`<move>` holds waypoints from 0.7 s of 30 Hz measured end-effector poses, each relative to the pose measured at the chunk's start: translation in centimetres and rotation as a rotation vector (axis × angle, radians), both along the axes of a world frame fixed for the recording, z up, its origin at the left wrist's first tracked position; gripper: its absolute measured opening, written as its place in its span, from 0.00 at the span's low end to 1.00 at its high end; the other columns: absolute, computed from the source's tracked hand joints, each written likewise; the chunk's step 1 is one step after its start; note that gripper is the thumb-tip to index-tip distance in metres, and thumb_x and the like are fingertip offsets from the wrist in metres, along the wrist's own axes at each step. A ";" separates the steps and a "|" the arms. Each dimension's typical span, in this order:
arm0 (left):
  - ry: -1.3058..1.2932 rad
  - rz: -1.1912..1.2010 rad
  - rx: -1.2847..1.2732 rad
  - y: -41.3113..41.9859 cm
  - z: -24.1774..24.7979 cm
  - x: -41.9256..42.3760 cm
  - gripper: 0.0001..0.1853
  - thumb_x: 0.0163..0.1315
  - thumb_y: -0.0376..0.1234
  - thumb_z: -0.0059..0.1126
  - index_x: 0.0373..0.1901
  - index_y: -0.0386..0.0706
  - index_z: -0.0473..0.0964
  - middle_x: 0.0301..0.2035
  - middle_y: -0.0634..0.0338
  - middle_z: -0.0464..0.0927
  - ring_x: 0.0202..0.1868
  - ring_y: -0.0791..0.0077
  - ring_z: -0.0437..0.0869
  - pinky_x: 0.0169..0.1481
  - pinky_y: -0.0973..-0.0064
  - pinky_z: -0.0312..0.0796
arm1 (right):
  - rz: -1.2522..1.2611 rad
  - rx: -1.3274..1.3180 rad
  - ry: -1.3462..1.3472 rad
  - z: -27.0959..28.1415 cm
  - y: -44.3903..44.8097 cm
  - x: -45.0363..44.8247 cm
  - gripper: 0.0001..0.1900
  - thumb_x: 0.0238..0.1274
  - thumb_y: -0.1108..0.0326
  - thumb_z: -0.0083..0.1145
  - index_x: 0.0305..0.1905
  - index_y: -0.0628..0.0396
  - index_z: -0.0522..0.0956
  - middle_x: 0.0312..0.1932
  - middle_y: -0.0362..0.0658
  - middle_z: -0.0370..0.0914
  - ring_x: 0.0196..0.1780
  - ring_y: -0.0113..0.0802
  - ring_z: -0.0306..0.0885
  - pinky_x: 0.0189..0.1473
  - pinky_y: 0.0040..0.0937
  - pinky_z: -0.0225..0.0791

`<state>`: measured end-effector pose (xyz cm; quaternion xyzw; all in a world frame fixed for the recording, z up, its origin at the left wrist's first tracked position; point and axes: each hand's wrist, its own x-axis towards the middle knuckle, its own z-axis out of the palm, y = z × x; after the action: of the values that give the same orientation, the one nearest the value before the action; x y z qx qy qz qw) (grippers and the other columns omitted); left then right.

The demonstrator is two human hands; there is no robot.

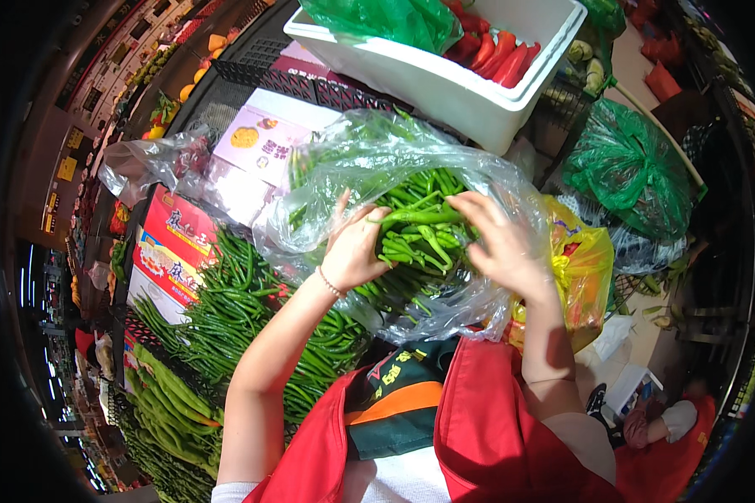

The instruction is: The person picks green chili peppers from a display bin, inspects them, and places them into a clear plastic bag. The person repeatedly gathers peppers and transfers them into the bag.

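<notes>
A large clear plastic bag (484, 163) lies spread open in front of me, full of long green chili peppers (425, 236). My left hand (355, 245) grips the near left side of a bunch of these peppers inside the bag's mouth. On the opposite side, my right hand (503, 245) presses its curved fingers against the same bunch, so the peppers are clasped between both hands. Its palm and wrist rest by the bag's right edge. Peppers deeper in the bag show only dimly through the plastic.
Thin green chili peppers (245, 314) lie heaped at left, with larger pale green peppers (170, 402) nearer. A white foam box (409, 75) holds red peppers (503, 56). Yellow (582, 270) and green plastic bags (632, 166) stand at right. Another person (667, 434) is at lower right.
</notes>
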<state>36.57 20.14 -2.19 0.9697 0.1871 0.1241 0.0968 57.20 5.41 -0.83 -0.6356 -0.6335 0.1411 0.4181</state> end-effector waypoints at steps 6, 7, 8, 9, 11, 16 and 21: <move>-0.170 0.010 -0.117 -0.8 3.3 0.6 0.36 0.30 0.36 0.72 0.47 0.38 0.68 0.41 0.50 0.75 0.51 0.56 0.74 0.66 0.57 0.55 | -0.099 0.094 0.327 0.3 1.8 -1.3 0.16 0.55 0.75 0.53 0.51 0.60 0.73 0.37 0.48 0.77 0.38 0.36 0.77 0.40 0.31 0.70; -0.275 0.055 -0.081 -1.0 4.0 0.3 0.34 0.32 0.35 0.72 0.45 0.38 0.69 0.40 0.51 0.76 0.47 0.54 0.76 0.60 0.62 0.64 | -0.129 0.108 0.453 0.8 1.8 -1.0 0.14 0.56 0.74 0.54 0.49 0.61 0.74 0.35 0.47 0.78 0.35 0.32 0.77 0.39 0.28 0.70; -0.305 0.104 -0.220 -0.9 4.8 0.3 0.32 0.33 0.35 0.71 0.45 0.38 0.69 0.39 0.51 0.76 0.44 0.55 0.77 0.56 0.66 0.67 | -0.157 0.200 0.553 1.4 1.8 -0.6 0.11 0.59 0.72 0.54 0.46 0.63 0.75 0.31 0.43 0.80 0.31 0.22 0.74 0.34 0.21 0.67; -0.346 0.157 -0.364 -0.8 5.6 0.4 0.30 0.35 0.34 0.71 0.44 0.38 0.69 0.38 0.51 0.76 0.41 0.56 0.79 0.52 0.70 0.70 | -0.132 0.275 0.733 2.1 1.9 -0.2 0.11 0.61 0.72 0.53 0.47 0.63 0.75 0.32 0.39 0.78 0.33 0.19 0.72 0.36 0.20 0.66; -0.489 0.144 -0.566 -0.6 7.4 0.1 0.25 0.41 0.34 0.68 0.42 0.38 0.70 0.37 0.57 0.77 0.39 0.70 0.79 0.47 0.75 0.72 | -0.098 0.314 0.883 3.4 1.2 0.7 0.11 0.64 0.67 0.50 0.47 0.59 0.75 0.33 0.36 0.76 0.33 0.14 0.68 0.33 0.13 0.58; -0.792 0.063 -0.888 0.3 11.7 -1.3 0.22 0.46 0.33 0.67 0.43 0.35 0.74 0.39 0.56 0.79 0.43 0.72 0.79 0.50 0.71 0.71 | -0.209 0.409 1.018 4.2 0.4 1.2 0.13 0.68 0.62 0.44 0.48 0.59 0.72 0.31 0.38 0.71 0.37 0.24 0.68 0.43 0.24 0.61; -0.833 0.111 -0.639 1.1 16.5 -3.6 0.23 0.45 0.31 0.61 0.46 0.32 0.72 0.40 0.54 0.78 0.44 0.67 0.79 0.52 0.69 0.70 | 0.012 0.316 1.415 3.0 -0.7 0.0 0.14 0.70 0.63 0.40 0.53 0.60 0.67 0.32 0.37 0.66 0.34 0.24 0.65 0.40 0.25 0.61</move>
<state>32.96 21.27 14.36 0.7491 0.2121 0.4405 0.4470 57.25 4.74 2.15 -0.3205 -0.2277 0.4277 0.8140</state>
